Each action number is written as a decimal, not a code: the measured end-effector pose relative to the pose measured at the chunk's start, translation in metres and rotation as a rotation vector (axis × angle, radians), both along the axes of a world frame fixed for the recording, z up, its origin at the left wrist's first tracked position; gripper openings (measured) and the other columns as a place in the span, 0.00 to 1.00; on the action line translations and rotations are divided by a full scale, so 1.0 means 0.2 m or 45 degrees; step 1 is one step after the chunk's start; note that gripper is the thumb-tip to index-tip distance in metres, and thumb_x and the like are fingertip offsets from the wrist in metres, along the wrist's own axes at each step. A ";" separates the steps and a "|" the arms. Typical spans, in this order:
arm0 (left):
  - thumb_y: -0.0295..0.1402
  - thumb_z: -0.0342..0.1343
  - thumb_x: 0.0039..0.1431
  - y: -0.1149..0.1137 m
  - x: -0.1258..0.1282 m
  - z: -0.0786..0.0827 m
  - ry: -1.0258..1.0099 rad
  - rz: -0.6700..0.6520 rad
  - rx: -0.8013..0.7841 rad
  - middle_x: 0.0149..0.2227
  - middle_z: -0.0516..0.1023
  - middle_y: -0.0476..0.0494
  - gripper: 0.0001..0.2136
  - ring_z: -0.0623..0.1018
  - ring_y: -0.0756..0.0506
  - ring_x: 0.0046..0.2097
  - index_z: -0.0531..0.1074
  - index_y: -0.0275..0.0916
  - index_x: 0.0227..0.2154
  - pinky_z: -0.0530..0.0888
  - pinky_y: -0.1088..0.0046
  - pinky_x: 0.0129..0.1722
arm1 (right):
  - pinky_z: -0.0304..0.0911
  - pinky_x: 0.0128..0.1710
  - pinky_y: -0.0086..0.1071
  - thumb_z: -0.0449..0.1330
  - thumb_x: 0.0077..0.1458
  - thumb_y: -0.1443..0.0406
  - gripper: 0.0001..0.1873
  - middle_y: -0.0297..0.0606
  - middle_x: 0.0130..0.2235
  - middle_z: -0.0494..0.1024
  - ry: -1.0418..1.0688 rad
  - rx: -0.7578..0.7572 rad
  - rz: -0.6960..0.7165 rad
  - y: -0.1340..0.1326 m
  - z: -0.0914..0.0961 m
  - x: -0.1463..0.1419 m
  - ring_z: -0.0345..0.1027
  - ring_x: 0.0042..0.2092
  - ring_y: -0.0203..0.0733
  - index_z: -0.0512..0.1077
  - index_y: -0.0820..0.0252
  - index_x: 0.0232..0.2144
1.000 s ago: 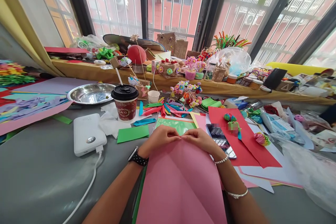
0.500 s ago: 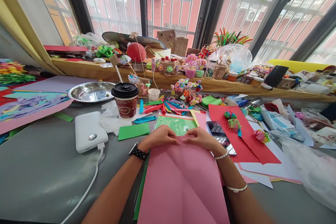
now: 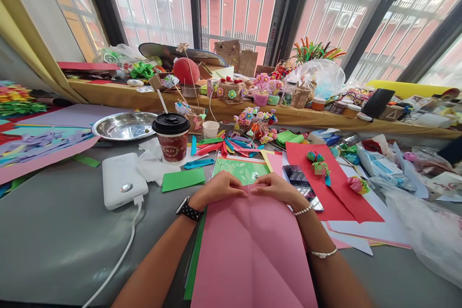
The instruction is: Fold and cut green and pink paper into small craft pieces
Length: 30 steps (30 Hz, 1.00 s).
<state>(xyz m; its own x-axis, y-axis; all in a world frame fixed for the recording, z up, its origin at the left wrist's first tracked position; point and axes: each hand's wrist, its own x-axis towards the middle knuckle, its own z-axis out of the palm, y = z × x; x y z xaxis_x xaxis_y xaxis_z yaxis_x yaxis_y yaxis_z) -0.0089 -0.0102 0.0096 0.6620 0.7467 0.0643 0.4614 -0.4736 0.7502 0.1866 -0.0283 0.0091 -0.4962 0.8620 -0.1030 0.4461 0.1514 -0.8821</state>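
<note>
A large sheet of pink paper (image 3: 249, 255) with a lengthwise crease and slanting folds lies in front of me. Its far edge is pinched by my left hand (image 3: 224, 188) and my right hand (image 3: 276, 188), whose fingertips almost meet at the central crease. Both hands are closed on the paper; the fingers beneath it are hidden. Beyond them is a clear sleeve holding green paper (image 3: 240, 169). Left of my left hand lies a small green paper rectangle (image 3: 183, 180). Close to my right hand rests a smartphone (image 3: 303, 187).
On the left are a white power bank (image 3: 124, 183) with a cable, a lidded coffee cup (image 3: 172, 139) and a metal plate (image 3: 124, 126). Red paper (image 3: 346, 202) bearing paper balls and a plastic bag (image 3: 426, 231) are on the right. Paper strips (image 3: 234, 147) lie behind.
Almost nothing differs. The view has shifted very slightly, while both hands keep the same pinch on the pink paper's far edge.
</note>
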 end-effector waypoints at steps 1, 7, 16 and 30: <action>0.40 0.53 0.43 0.00 0.00 0.00 -0.003 -0.001 0.002 0.14 0.53 0.55 0.14 0.53 0.56 0.21 0.69 0.32 0.14 0.49 0.80 0.17 | 0.45 0.18 0.22 0.57 0.41 0.54 0.17 0.27 0.19 0.55 0.002 0.001 -0.002 0.00 0.00 0.00 0.48 0.22 0.28 0.66 0.65 0.21; 0.41 0.53 0.43 -0.02 -0.01 0.01 0.010 -0.015 0.025 0.14 0.51 0.55 0.16 0.51 0.56 0.20 0.68 0.31 0.13 0.48 0.80 0.17 | 0.43 0.18 0.22 0.57 0.40 0.55 0.17 0.26 0.18 0.53 -0.002 -0.006 0.009 -0.01 0.01 0.00 0.45 0.21 0.27 0.66 0.65 0.19; 0.37 0.53 0.45 -0.02 -0.01 0.00 -0.063 -0.020 -0.025 0.20 0.72 0.51 0.11 0.65 0.54 0.23 0.74 0.34 0.22 0.59 0.82 0.22 | 0.46 0.20 0.22 0.54 0.43 0.56 0.16 0.28 0.19 0.58 -0.055 0.056 0.031 0.00 0.01 0.01 0.49 0.23 0.29 0.68 0.66 0.21; 0.39 0.59 0.37 0.04 -0.06 0.02 -0.427 0.523 -0.013 0.40 0.72 0.41 0.25 0.71 0.45 0.41 0.66 0.38 0.42 0.67 0.73 0.37 | 0.55 0.26 0.25 0.57 0.41 0.59 0.12 0.33 0.25 0.70 0.063 0.111 -0.218 0.00 0.04 0.10 0.61 0.27 0.33 0.69 0.64 0.25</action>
<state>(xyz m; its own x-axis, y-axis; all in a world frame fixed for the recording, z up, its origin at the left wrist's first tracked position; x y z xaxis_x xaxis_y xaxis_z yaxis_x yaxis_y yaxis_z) -0.0212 -0.0020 0.0133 0.2594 0.9419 0.2135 0.3409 -0.2961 0.8922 0.2067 -0.0288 0.0167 -0.3444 0.9388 -0.0034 0.4284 0.1540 -0.8904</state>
